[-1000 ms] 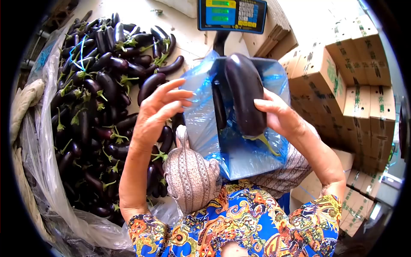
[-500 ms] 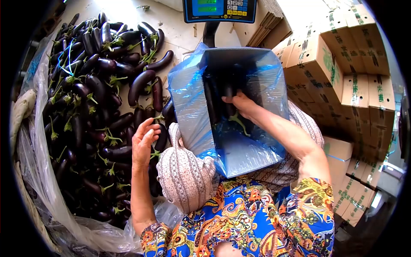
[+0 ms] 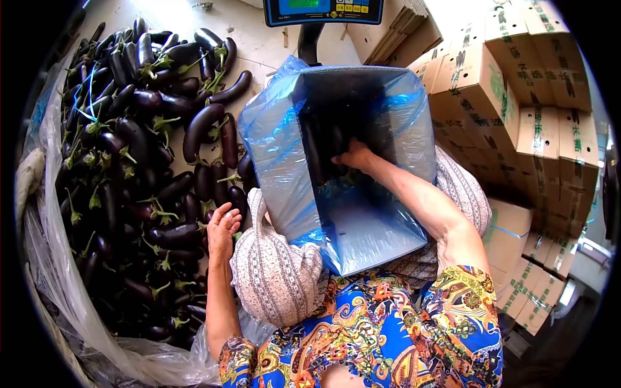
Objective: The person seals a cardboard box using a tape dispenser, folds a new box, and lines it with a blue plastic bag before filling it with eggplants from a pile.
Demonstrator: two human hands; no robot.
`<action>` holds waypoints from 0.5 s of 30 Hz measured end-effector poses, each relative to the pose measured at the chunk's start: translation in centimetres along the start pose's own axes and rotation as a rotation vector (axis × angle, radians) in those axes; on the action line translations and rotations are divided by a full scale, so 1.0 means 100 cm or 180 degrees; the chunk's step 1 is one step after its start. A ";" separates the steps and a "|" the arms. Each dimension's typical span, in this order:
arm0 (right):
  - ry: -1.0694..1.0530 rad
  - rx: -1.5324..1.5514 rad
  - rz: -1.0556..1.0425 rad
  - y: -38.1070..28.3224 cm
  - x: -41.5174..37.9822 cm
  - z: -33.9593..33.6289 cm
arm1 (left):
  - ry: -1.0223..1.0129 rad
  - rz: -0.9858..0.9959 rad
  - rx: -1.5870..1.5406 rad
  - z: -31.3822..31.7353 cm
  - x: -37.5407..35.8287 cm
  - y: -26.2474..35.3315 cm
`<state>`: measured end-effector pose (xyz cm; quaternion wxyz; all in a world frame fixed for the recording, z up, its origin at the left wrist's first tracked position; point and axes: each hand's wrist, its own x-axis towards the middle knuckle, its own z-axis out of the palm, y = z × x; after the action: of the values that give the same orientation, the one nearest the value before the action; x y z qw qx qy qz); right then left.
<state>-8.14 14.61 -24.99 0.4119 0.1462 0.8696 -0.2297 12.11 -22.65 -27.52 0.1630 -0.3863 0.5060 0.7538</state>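
A cardboard box lined with blue plastic film [image 3: 278, 161] stands tilted in front of me, its opening facing me. Deep in it my right hand [image 3: 354, 156] is closed around an eggplant [image 3: 337, 137]; shadow hides part of the grip. More dark eggplants lie along the box's left inner wall. My left hand [image 3: 222, 227], fingers loosely bent and apart, holds nothing. It hovers at the right edge of a big heap of eggplants [image 3: 132, 136], close to a few near the box.
A digital scale display [image 3: 323, 10] on a post rises behind the box. Printed cartons [image 3: 479, 97] are stacked at the right, with flattened cardboard [image 3: 398, 29] behind. Clear plastic sheeting [image 3: 77, 291] rings the heap at the left. A patterned cloth [image 3: 275, 271] covers my knee.
My right hand has gone a little lower and deeper into the box with the eggplant. My left hand has dropped slightly and its fingers have curled more. The view has shifted slightly.
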 end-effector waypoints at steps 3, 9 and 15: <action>0.0084 -0.0051 -0.0088 0.000 0.001 0.003 | -0.0149 -0.0030 -0.0035 -0.003 0.001 -0.007; 0.0197 0.0986 -0.0558 0.016 0.006 0.015 | -0.0135 -0.0194 0.0187 -0.007 0.000 -0.017; -0.0227 0.2158 -0.0158 0.002 -0.014 -0.008 | -0.0036 -0.0251 0.0364 -0.007 -0.013 -0.014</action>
<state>-7.66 15.09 -23.52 0.3644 0.2455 0.7321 -0.5206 14.11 -22.51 -27.55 0.2173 -0.3917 0.5317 0.7188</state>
